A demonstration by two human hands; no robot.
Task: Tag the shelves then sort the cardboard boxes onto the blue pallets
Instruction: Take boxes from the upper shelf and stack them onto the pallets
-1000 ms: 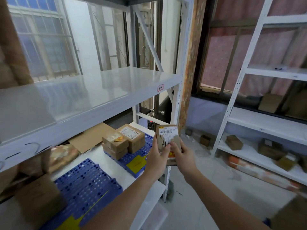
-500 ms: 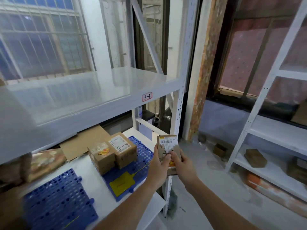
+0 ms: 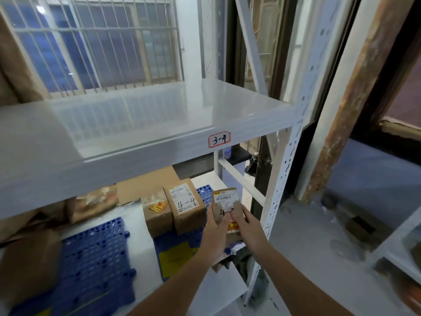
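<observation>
Right now the small cardboard box (image 3: 224,201) is held up in both hands, just in front of the lower shelf's right end and under the upper shelf (image 3: 141,142) w/ the red-edged "3-4" tag (image 3: 219,139). It has a barcode label on top and handwriting starting "4-", the rest hidden by fingers.

Step in hand, I'd say: sorting. The tag is already on the shelf edge, and two boxes sit on the right blue pallet (image 3: 204,193), the nearer marked box (image 3: 188,205) reading "4-4", the other box (image 3: 157,212) touching it on the left. Prob. the held one belongs w/ them. Next move calls for reading its full mark, then setting it down on a free bit of that pallet, beside the pair w/o knocking them.

Left hand (image 3: 215,226) grips the box's left side, thumb across the front, fingers curled behind. Right hand (image 3: 245,221) pinches the right side, thumb on the label. Both forearms reach up from the bottom of view, wrists close together.

Further out: a second blue pallet (image 3: 95,258) lies lower left, apart from the first, w/ a blurred brown parcel (image 3: 27,263) at its left edge. A flat cardboard sheet (image 3: 145,185) lies at the back. A barred window (image 3: 91,42) is behind.
</observation>
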